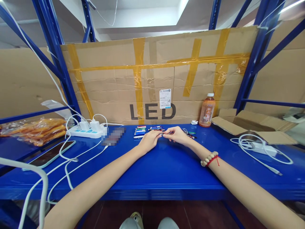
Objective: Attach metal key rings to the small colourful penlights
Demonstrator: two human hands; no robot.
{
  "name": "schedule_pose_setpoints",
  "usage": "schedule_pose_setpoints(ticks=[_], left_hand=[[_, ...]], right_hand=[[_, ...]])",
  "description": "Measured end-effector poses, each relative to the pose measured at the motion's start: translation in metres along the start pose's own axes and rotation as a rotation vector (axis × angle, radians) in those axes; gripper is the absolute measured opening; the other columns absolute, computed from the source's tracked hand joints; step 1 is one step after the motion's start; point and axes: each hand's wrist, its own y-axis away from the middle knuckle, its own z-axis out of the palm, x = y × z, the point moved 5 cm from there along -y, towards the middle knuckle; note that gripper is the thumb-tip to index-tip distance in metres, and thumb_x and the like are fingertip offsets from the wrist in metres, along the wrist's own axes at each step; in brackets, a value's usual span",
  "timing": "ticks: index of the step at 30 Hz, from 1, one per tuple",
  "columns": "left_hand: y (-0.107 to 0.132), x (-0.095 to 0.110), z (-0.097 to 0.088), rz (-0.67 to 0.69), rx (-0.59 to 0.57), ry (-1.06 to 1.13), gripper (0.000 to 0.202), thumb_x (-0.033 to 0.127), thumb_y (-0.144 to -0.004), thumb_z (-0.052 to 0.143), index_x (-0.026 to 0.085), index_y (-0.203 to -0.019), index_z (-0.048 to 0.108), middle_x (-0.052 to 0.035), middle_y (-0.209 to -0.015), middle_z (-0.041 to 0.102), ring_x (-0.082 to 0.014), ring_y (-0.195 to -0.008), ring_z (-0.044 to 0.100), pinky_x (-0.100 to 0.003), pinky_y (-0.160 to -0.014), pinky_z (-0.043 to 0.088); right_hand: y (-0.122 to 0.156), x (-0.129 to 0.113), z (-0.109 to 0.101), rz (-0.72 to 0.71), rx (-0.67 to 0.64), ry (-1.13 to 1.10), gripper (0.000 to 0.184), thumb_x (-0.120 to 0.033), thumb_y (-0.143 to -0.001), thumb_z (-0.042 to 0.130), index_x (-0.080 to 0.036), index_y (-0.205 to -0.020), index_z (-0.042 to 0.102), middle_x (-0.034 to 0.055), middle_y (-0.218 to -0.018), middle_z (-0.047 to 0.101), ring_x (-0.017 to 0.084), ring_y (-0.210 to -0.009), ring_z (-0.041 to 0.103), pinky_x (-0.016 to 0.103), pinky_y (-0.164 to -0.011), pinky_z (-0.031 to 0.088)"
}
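Table: blue, bearing everything we list below but the sheet.
Sheet: cardboard, taped, lettered LED, upright behind the table.
Box: cardboard, flaps open, at right; we cannot make out its contents.
Bag: clear plastic, at far left; we see orange-brown goods inside.
Bottle: capped, upright beside the box; we note an orange-brown drink within.
Hands, two: left and right, fingertips nearly meeting. We find both grips narrow, pinching one small piece.
Pens, three groups: a row just beyond and left of the left hand, long axes crosswise; some just beyond the fingertips; others beside the right hand.
Piece: slim, perhaps part of a pen, held between the two hands, neither nearer; its long axis seems to us to run crosswise, though fingers hide most of it.
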Motion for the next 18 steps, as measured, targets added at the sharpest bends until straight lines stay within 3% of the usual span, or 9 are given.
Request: schedule_pose_setpoints(ticks=[13,18], left_hand=[[-0.0012,-0.0011,-0.0007,-0.055,-0.024,0.055,0.027,0.021,-0.085,0.042,0.018,-0.109,0.052,-0.0052,-0.110,0.057,-0.0166,-0.100,0.052,-0.030,-0.090,0.040],[-0.0027,-0.0020,0.0042,-0.108,-0.116,0.077,0.026,0.021,-0.086,0.036,0.020,-0.107,0.052,-0.0047,-0.101,0.060,-0.0170,-0.095,0.054,-0.029,-0.083,0.042]], right_hand=[[0.0001,0.0035,0.0004,0.070,0.038,-0.077,0.046,-0.049,-0.058,0.065,-0.008,-0.078,0.063,-0.0016,-0.049,0.048,0.002,-0.040,0.038,0.013,-0.037,0.031],[-0.0002,0.0064,0.0016,0.102,0.040,-0.057,0.045,-0.051,-0.060,0.062,-0.009,-0.076,0.062,-0.0021,-0.047,0.047,0.002,-0.038,0.037,0.013,-0.036,0.029]])
